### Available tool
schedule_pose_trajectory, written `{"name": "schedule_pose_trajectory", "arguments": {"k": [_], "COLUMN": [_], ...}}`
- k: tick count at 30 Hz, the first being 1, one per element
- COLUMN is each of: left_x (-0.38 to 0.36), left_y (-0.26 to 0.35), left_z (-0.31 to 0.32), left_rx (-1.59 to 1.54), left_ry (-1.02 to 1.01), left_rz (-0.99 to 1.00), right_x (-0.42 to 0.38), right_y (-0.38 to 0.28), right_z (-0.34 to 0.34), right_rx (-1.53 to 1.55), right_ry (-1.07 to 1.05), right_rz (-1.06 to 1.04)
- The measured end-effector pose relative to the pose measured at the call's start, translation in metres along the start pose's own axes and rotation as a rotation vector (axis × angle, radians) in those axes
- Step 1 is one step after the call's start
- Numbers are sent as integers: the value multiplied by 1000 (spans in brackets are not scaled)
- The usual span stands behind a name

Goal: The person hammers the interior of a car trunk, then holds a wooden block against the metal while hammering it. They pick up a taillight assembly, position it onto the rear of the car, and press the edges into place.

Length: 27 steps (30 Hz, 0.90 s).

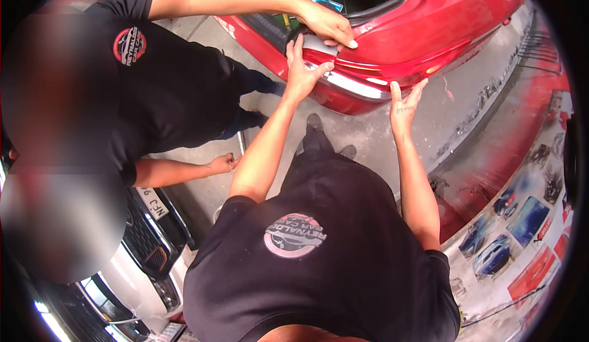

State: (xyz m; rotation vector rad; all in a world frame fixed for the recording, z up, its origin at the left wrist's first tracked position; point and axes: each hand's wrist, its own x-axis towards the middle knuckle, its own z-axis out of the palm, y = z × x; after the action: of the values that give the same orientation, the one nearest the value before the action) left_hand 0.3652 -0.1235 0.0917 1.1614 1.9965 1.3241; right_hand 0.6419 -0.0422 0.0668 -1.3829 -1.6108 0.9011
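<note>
A red car bumper [353, 86] curves around the corner of a red car in front of me. My left hand [302, 75] rests against the bumper's corner below the tail light [319, 43], its fingers stretched and the thumb spread apart. At the bumper's side edge, my right hand [403, 106] touches the red surface with fingertips and thumb apart. Just above my left hand, a co-worker's hand [331, 26] presses at the seam beside the tail light. The undersides of my fingers are partly hidden.
The co-worker [178, 90] in a black shirt stands close on my left, one lower hand [224, 164] near my left forearm. Behind us is a white car [147, 287] with a black grille. A wall with car pictures [491, 253] runs along the right. Grey concrete floor [368, 133] lies below.
</note>
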Motion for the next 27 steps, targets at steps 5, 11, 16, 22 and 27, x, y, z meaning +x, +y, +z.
{"name": "schedule_pose_trajectory", "arguments": {"k": [5, 11, 16, 22, 27], "left_x": [2, 0, 2, 37, 48], "left_y": [1, 14, 38, 45, 45], "left_z": [-5, -11, -22, -37, -30], "left_rx": [21, 80, 226, 80, -242], "left_ry": [-4, 14, 83, -109, -257], "left_rz": [-32, -39, 310, 233, 122], "right_x": [0, 4, 5, 5, 5], "right_y": [-2, -26, -39, -43, -52], "right_z": [0, -1, -4, -3, 1], "right_rx": [52, 68, 126, 57, 147], "right_ry": [1, -34, -68, -67, -73], "right_rz": [47, 142, 244, 260, 339]}}
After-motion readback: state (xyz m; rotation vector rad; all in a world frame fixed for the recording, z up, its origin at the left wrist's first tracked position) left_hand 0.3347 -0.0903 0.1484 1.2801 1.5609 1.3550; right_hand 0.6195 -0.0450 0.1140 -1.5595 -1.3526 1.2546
